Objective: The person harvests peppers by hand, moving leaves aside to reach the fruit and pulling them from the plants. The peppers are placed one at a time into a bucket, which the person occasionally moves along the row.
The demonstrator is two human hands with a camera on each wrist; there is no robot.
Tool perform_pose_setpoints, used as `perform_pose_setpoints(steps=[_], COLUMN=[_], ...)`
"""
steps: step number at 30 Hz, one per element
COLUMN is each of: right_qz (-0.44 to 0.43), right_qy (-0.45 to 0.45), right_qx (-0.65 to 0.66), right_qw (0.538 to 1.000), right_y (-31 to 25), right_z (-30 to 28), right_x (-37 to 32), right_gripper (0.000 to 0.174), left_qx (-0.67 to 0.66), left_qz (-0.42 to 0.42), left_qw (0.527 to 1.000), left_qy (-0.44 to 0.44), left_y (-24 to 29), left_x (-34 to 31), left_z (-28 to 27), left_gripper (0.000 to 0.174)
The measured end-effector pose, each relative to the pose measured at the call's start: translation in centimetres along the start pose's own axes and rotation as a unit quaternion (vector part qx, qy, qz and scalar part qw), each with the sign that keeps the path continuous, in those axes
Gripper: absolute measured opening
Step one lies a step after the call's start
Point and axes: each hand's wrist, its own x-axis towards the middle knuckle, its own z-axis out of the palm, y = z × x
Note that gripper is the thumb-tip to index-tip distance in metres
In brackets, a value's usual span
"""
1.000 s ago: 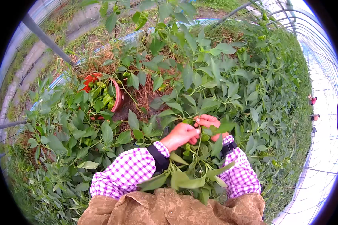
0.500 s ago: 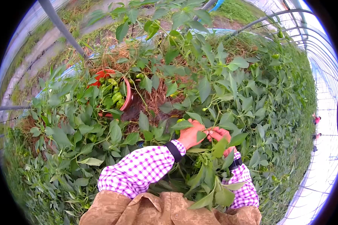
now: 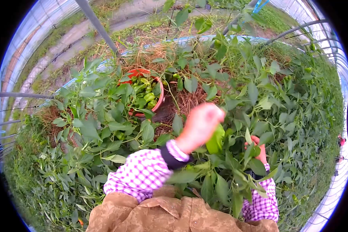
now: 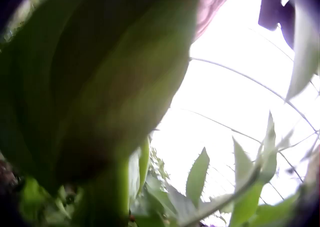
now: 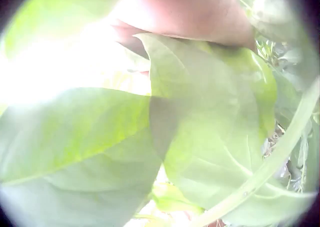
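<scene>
The left hand (image 3: 203, 125), blurred, has its fingers bent over a bright green pepper (image 3: 215, 141) that shows just below them. A large dark green shape (image 4: 100, 86) fills much of the left wrist view, with only a strip of skin above it. Lower and to the right, the right hand (image 3: 261, 153) is among leaves, its fingers curled at a smaller green pepper (image 3: 255, 150). In the right wrist view a glossy green edge of that pepper (image 5: 265, 81) shows under a finger. Broad leaves (image 5: 210, 117) hide most of the right hand's grip.
A red-orange bucket (image 3: 159, 96) with several green peppers lies tilted among the plants at upper left. Leafy pepper plants (image 3: 305, 116) surround both hands. Grey greenhouse poles (image 3: 96, 25) stand at the back, and dry straw (image 3: 189, 96) covers the ground past the hands.
The hands, earlier together at a stem, have parted. The left hand is raised, with the bright green pepper below it; the right hand has moved right. The head view has shifted, moving the bucket rightward.
</scene>
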Motion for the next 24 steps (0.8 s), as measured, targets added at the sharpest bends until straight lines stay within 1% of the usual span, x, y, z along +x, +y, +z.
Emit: perform_pose_setpoints(steps=[1,2,3,4,5,6,8,9,10,11,12,13,14,15,16,17,18,19,20,21,22,23,24], right_qz=[-0.004,-0.005,-0.008,-0.011,-0.010,-0.010,-0.038,-0.014,-0.015,-0.011,-0.009,-0.081,-0.149,-0.165,-0.185,-0.307,-0.263,-0.224,-0.237,-0.313,-0.336,-0.303,-0.306], right_qy=[-0.023,-0.026,-0.048,-0.069,-0.085,-0.086,-0.056,-0.035,-0.036,-0.012,0.011,0.030,0.029,0.026,0.029,0.041,0.024,-0.001,0.000,0.005,-0.010,-0.096,-0.111], right_qx=[0.007,0.007,-0.051,-0.109,-0.092,-0.091,-0.082,-0.065,-0.067,-0.101,-0.135,-0.311,-0.295,-0.371,-0.269,-0.303,-0.227,-0.210,-0.217,-0.215,-0.175,-0.108,-0.077], right_qw=[1.000,1.000,0.998,0.992,0.992,0.992,0.994,0.997,0.997,0.995,0.991,0.947,0.944,0.914,0.945,0.901,0.937,0.952,0.947,0.925,0.925,0.942,0.942], right_y=[-0.2,0.6,1.7,2.6,2.9,2.3,0.0,0.2,-0.2,-1.1,-2.4,-4.4,-6.1,-7.3,-9.1,-12.6,-15.3,-18.1,-20.2,-21.2,-22.0,-22.7,-22.6], right_z=[-0.1,-1.0,-2.1,-3.0,-3.3,-2.7,-0.6,-0.6,-0.5,-0.3,-0.1,-0.2,-0.3,-1.4,-0.8,2.2,4.4,6.5,9.1,11.7,14.5,16.7,19.8], right_x=[-0.2,0.3,1.1,1.7,1.8,1.2,-0.5,-0.4,-0.5,-0.9,-1.2,-1.7,-1.8,-1.3,-1.6,-2.7,-3.5,-4.6,-5.0,-4.5,-4.2,-3.5,-2.5], right_gripper=[0.023,0.023,0.027,0.031,0.037,0.037,0.023,0.028,0.028,0.030,0.032,0.034,0.031,0.028,0.028,0.027,0.026,0.025,0.026,0.026,0.028,0.031,0.033], left_qx=[-0.021,-0.043,-0.096,-0.116,-0.090,-0.064,-0.035,0.051,0.137,0.271,0.418,0.486,0.544,0.635,0.678,0.716,0.752,0.749,0.746,0.764,0.757,0.759,0.761], left_qz=[0.016,0.080,-0.030,-0.049,-0.055,-0.061,-0.080,-0.091,-0.101,-0.137,-0.132,-0.189,-0.247,-0.232,-0.281,-0.261,-0.240,-0.240,-0.240,-0.185,-0.170,-0.145,-0.119], left_qw=[0.999,0.991,0.985,0.977,0.968,0.955,0.953,0.950,0.940,0.910,0.875,0.846,0.802,0.735,0.664,0.625,0.584,0.586,0.587,0.594,0.609,0.616,0.622], left_qy=[0.040,0.097,0.141,0.174,0.229,0.283,0.291,0.294,0.295,0.282,0.205,0.116,0.010,-0.050,-0.143,-0.166,-0.189,-0.195,-0.201,-0.170,-0.167,-0.153,-0.140], left_y=[-0.5,-1.2,-1.4,-2.3,-3.2,-4.3,-8.1,-12.4,-16.4,-18.4,-17.6,-17.0,-14.4,-15.6,-15.0,-14.5,-14.2,-14.4,-14.6,-14.4,-13.6,-13.5,-13.5], left_x=[1.0,1.8,2.4,2.9,3.6,4.3,5.5,6.0,5.9,4.5,2.7,1.2,-0.2,-2.3,-3.3,-4.5,-5.5,-6.0,-6.6,-7.7,-8.3,-9.1,-10.0], left_z=[-2.8,-5.3,-7.9,-10.4,-12.4,-14.2,-18.6,-21.3,-23.7,-24.8,-24.8,-24.5,-23.4,-23.1,-23.0,-23.1,-23.4,-24.0,-24.7,-25.2,-25.6,-26.1,-26.5], left_gripper=[0.013,0.015,0.017,0.019,0.018,0.016,0.020,0.025,0.031,0.042,0.048,0.047,0.046,0.044,0.044,0.041,0.039,0.034,0.028,0.018,0.014,0.014,0.016])
